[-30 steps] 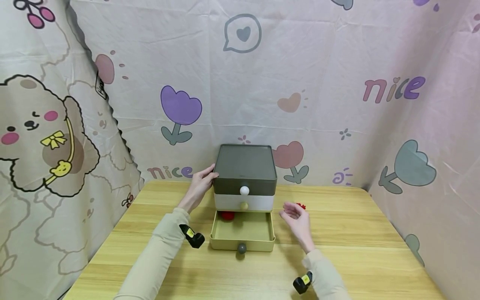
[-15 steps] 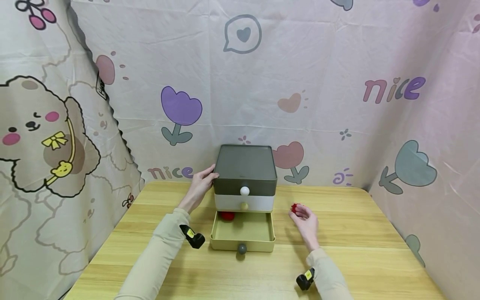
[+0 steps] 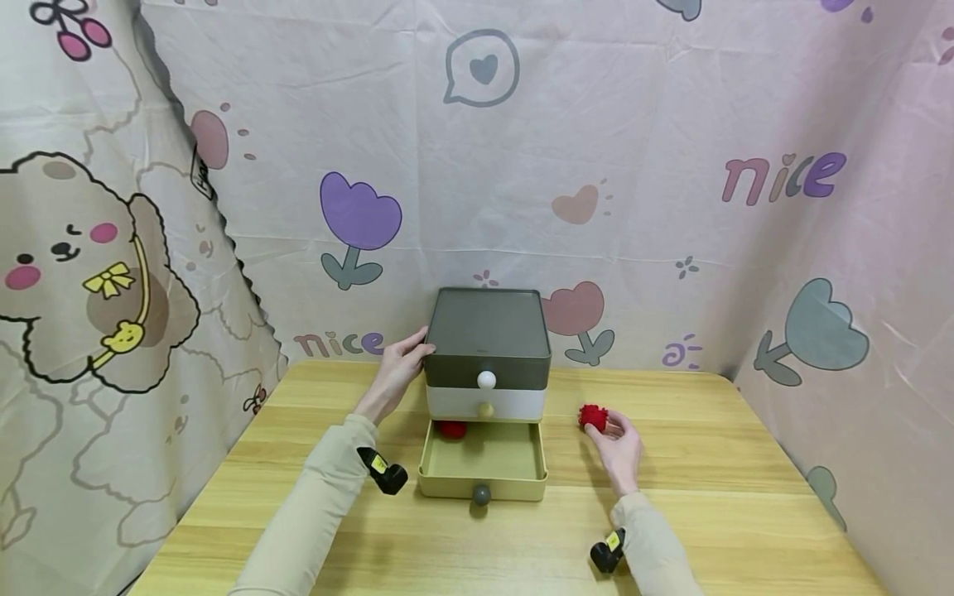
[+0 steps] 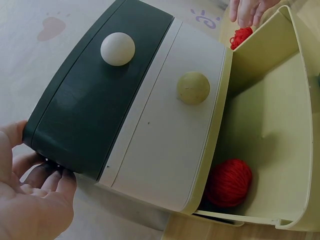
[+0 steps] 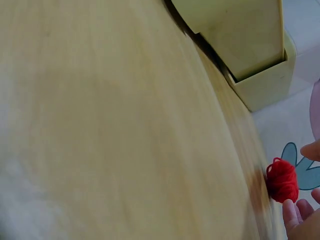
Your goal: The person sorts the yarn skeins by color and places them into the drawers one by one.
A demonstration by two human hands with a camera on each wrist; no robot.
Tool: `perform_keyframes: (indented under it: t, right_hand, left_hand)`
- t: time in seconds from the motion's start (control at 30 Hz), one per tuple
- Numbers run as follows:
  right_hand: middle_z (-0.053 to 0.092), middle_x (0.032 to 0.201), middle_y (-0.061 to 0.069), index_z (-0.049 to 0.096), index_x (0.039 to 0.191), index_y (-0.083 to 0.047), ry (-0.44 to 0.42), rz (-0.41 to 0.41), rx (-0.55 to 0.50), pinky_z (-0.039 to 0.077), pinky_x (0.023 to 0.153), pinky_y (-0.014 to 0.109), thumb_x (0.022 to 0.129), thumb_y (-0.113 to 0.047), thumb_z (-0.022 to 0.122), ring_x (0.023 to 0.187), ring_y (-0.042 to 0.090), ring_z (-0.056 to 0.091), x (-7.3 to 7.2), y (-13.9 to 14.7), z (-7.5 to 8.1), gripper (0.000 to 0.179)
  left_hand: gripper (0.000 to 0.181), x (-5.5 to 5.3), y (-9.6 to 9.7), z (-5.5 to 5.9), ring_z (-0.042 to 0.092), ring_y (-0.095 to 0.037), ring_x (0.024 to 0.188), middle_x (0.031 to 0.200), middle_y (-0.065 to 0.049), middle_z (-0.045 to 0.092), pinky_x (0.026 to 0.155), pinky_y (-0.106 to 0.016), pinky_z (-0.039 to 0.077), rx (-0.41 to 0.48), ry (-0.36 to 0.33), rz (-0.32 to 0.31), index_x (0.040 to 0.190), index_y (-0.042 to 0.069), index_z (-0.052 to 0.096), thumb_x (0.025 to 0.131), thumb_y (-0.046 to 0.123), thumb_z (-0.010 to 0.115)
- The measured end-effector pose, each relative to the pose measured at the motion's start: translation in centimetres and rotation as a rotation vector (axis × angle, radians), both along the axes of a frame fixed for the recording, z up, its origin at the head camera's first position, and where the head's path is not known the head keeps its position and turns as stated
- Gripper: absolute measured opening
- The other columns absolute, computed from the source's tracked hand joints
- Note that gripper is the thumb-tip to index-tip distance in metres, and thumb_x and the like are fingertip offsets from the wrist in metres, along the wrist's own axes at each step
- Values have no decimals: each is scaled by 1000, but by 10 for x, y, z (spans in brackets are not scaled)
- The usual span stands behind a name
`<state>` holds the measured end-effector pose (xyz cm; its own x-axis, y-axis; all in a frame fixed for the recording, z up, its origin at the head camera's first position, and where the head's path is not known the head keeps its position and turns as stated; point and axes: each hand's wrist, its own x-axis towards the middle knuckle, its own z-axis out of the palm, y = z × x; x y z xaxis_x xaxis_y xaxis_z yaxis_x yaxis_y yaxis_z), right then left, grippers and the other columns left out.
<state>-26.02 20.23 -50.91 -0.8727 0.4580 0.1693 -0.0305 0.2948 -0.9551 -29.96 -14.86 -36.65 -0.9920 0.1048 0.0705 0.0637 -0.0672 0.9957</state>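
Observation:
A small stack of drawers (image 3: 486, 372) stands mid-table, dark green over white over yellow-green. My left hand (image 3: 397, 371) holds its left side by the dark top section, thumb and fingers at the edge. The bottom drawer (image 3: 484, 455) is pulled out; inside, at its back left, sits a ball of red yarn (image 4: 229, 183). To the right of the stack lies a second ball of red yarn (image 3: 593, 417) with loose loops. My right hand (image 3: 620, 447) is right at it, thumb and fingers spread apart with fingertips at the yarn's near side.
The wooden table (image 3: 708, 480) reaches back to a patterned cloth (image 3: 477, 165), which also hangs at both sides. Round knobs front the drawers, with a grey knob (image 3: 481, 495) on the pulled-out one. A small black camera (image 3: 607, 551) sits on my right wrist.
My right hand has moved right from beside the open drawer to the second yarn ball, which now shows in front of the fingers and sits slightly further left. My left hand stays put.

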Motion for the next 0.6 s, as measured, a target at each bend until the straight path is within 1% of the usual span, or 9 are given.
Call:
perform_keyframes:
  t: [0.13,0.23,0.37,0.47,0.6]
  right_hand:
    - [58,111,19,52,120,-3,-18,-2,26,41,66,9,71,-19,73,93,28,57,-3,2,-3,56]
    - [58,112,19,51,121,-2,-30,-1,48,41,69,14,71,-20,74,97,30,56,-6,3,-4,58]
    - [57,112,19,51,120,-2,-39,-4,100,43,71,22,71,-21,73,95,30,57,-10,4,-4,58]
    - [58,112,20,51,120,-1,-45,-11,149,45,72,27,70,-21,73,94,30,58,-14,4,-3,58]
    - [58,112,22,51,119,1,-55,-7,189,47,78,37,70,-21,74,95,32,58,-19,5,-3,58]
  left_hand:
    - [55,0,0,0,21,-16,134,149,-5,19,109,-34,24,6,-1,7,139,9,29,89,12,51]
    - [56,0,0,0,20,-17,134,150,-5,17,109,-35,23,6,3,-4,140,8,27,89,12,51]
    - [56,0,0,0,20,-16,134,150,-5,16,109,-36,23,7,5,-10,140,8,26,90,13,50]
    - [56,0,0,0,21,-14,133,149,-5,17,109,-35,24,13,6,-4,140,9,28,89,13,51]
    - [55,0,0,0,22,-13,132,149,-4,18,108,-34,25,14,7,2,139,10,29,89,13,51]
